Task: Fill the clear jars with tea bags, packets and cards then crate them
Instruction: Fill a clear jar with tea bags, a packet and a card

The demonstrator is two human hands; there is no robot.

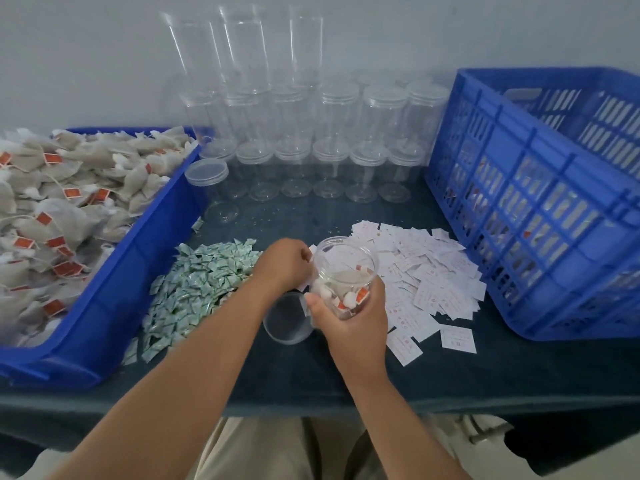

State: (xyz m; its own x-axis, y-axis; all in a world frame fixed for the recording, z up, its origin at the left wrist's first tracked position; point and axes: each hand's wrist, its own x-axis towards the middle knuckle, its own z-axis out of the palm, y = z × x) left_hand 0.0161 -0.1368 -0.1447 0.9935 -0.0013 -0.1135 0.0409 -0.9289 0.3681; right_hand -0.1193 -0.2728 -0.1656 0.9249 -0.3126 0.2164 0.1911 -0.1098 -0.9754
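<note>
Clamped in right hand (356,323): open jar (343,261), tea bags (346,285) inside, over mat (311,368) between packets (201,282) and cards (433,271); beside rim, left hand (287,266), fingers curled, grip impossible to tell; lid (289,320) flat alongside

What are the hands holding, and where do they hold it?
The right hand grips the clear jar round its lower side. The left hand curls beside the jar; whether it pinches anything cannot be told.

Plain pale grey wall (86,46) behind a dark teal cloth-covered table (311,382), evenly lit.
</note>
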